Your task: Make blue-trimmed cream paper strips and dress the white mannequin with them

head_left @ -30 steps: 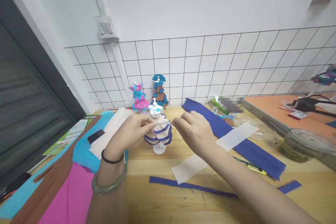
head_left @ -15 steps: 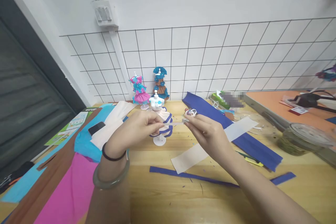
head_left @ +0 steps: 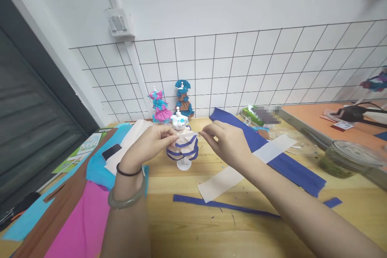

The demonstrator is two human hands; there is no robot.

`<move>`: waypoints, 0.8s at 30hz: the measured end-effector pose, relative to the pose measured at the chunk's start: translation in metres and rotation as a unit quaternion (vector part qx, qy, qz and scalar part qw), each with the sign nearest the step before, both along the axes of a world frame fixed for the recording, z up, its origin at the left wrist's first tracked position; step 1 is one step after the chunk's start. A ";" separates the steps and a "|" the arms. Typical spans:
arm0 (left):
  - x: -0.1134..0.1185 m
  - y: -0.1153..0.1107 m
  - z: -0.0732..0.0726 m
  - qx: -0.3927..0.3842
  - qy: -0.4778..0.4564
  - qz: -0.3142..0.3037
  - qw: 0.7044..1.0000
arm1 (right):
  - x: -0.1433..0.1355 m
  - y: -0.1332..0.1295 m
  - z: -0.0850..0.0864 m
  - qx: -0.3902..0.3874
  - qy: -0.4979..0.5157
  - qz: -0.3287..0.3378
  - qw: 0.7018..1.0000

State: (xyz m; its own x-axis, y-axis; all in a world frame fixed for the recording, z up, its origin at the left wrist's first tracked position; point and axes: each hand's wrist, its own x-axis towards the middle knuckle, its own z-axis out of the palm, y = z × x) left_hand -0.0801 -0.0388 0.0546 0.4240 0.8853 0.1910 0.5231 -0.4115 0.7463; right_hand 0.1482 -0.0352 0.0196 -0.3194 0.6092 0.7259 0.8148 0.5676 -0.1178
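Observation:
My left hand [head_left: 151,143] and my right hand [head_left: 228,141] each pinch one end of a thin, whitish tape strip [head_left: 190,134]. The strip is stretched across the front of a small white dress form [head_left: 178,121], at the top of its skirt; whether it touches cannot be told. The pale skirt [head_left: 183,148] has ruffled tiers edged in dark blue. Below it shows the form's round white stand [head_left: 184,164]. Right of my right hand lies a cream paper strip [head_left: 220,185] across a wide blue crepe sheet [head_left: 287,165].
Two dressed forms, one pink and turquoise [head_left: 160,107], one teal and brown [head_left: 183,98], stand behind. Pink paper [head_left: 80,217], brown paper and a phone [head_left: 111,152] lie left. A narrow blue strip [head_left: 217,204] lies in front; a round clear container [head_left: 347,161] stands right.
Both hands have risen slightly, bringing the strip up to the dress form's waist. The small white curled item at my right fingertips is no longer there. More of the skirt shows.

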 end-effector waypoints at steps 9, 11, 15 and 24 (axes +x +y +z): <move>-0.019 0.025 -0.013 0.025 0.021 0.041 0.999 | -0.021 0.023 -0.008 0.078 -0.059 -0.019 0.995; -0.020 0.027 -0.015 0.032 0.016 0.046 0.998 | -0.022 0.024 -0.010 0.082 -0.064 -0.020 0.994; -0.019 0.023 -0.014 0.028 0.003 0.053 0.998 | -0.019 0.022 -0.011 0.086 -0.069 -0.019 0.994; -0.013 0.017 -0.006 0.029 0.016 0.066 0.997 | -0.014 0.018 -0.008 0.106 -0.081 -0.012 0.991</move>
State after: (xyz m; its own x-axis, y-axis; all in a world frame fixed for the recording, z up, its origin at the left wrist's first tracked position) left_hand -0.0931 -0.0219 0.0484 0.3111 0.9218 0.2314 0.5994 -0.3793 0.7049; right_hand 0.1339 -0.0172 0.0115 -0.4289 0.4575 0.7789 0.8271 0.5456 0.1350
